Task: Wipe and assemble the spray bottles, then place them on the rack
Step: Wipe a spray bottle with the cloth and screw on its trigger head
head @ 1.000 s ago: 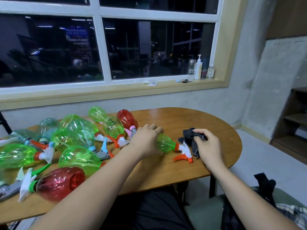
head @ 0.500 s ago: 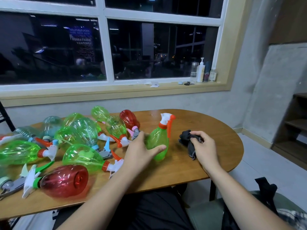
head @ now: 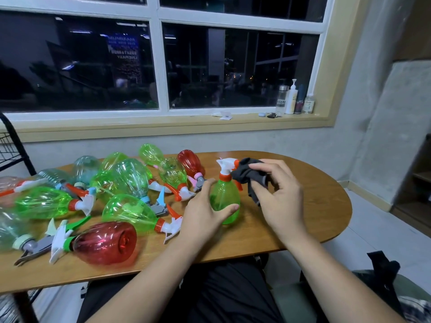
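On the wooden worktop [head: 314,206], near its front middle, a green spray bottle [head: 225,197] stands upright, base on the wood. Its white spray head [head: 224,164] with orange collar is fitted on top. The left hand [head: 203,213] wraps round the bottle's lower body, thumb across the front, fingers curled behind. The right hand [head: 277,199] pinches a bunched dark grey cloth [head: 247,176] between thumb and fingertips. The cloth touches the right side of the spray head and covers most of the orange trigger; a loose end hangs beside the bottle.

Left of the held bottle lies a pile of other spray bottles on their sides, mostly green, some touching or overlapping. A red bottle [head: 105,243] with a green collar lies nearest the front edge, base toward the camera. Just behind it is a green bottle [head: 130,213] with an orange collar. Another red bottle [head: 190,162] lies at the back of the pile. Pale clear bottles at the far left, partly cut off.

A black wire rack [head: 9,145] shows at the left edge, well apart from the held bottle. Behind the worktop, a dark window over a sill [head: 163,127]; a white pump bottle [head: 291,99] and small containers stand at its right end.
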Demonstrator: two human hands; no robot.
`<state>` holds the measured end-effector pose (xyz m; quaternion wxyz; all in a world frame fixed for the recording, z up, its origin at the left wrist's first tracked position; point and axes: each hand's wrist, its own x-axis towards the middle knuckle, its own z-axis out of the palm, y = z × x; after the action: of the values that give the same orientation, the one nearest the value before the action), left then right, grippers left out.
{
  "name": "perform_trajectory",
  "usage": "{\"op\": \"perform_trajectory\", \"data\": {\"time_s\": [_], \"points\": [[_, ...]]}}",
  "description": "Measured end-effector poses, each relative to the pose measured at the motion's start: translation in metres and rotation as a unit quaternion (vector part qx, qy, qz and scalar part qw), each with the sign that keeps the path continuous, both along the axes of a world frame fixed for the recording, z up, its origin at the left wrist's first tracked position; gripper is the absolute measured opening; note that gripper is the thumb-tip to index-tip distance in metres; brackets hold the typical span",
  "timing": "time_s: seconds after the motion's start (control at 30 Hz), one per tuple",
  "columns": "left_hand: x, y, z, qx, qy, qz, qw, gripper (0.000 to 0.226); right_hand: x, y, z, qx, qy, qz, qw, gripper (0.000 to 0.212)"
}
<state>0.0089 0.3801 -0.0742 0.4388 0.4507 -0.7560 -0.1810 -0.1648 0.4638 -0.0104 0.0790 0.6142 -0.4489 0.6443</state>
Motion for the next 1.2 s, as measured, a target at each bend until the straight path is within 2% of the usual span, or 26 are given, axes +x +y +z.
{"op": "perform_trajectory", "data": {"time_s": [0.3,0.47,0.53,0.6,0.67,0.8,0.93,1.2], "points": [[-0.002,0.000,-0.001,-0.025,-0.001,-0.001,1.000,0.082,0.007,-0.002,-0.019,0.022,0.125,-0.038,0.991,0.040],[-0.003,-0.001,-0.002,-0.007,-0.002,-0.009,1.000,0.079,-0.006,0.008,-0.031,0.046,0.186,-0.028,0.981,0.029],[-0.002,-0.002,-0.003,0.000,0.003,-0.018,1.000,0.078,-0.008,0.007,-0.033,0.095,0.119,-0.004,0.988,0.031],[-0.001,-0.002,-0.002,0.000,0.001,-0.015,1.000,0.081,-0.006,0.005,-0.027,0.177,-0.028,0.054,0.982,0.034],[-0.001,-0.001,-0.001,-0.002,0.001,-0.014,1.000,0.082,-0.004,-0.002,-0.020,0.228,-0.149,0.116,0.955,0.033],[0.001,-0.002,-0.003,0.008,0.007,-0.022,1.000,0.080,-0.004,-0.010,-0.013,0.261,-0.280,0.215,0.898,0.026],[0.001,-0.004,-0.002,0.017,0.003,-0.039,0.999,0.078,-0.009,-0.018,-0.010,0.296,-0.337,0.258,0.856,0.027],[0.003,-0.005,-0.002,0.027,0.029,-0.076,0.996,0.077,-0.013,-0.030,-0.001,0.283,-0.343,0.281,0.850,0.027]]}}
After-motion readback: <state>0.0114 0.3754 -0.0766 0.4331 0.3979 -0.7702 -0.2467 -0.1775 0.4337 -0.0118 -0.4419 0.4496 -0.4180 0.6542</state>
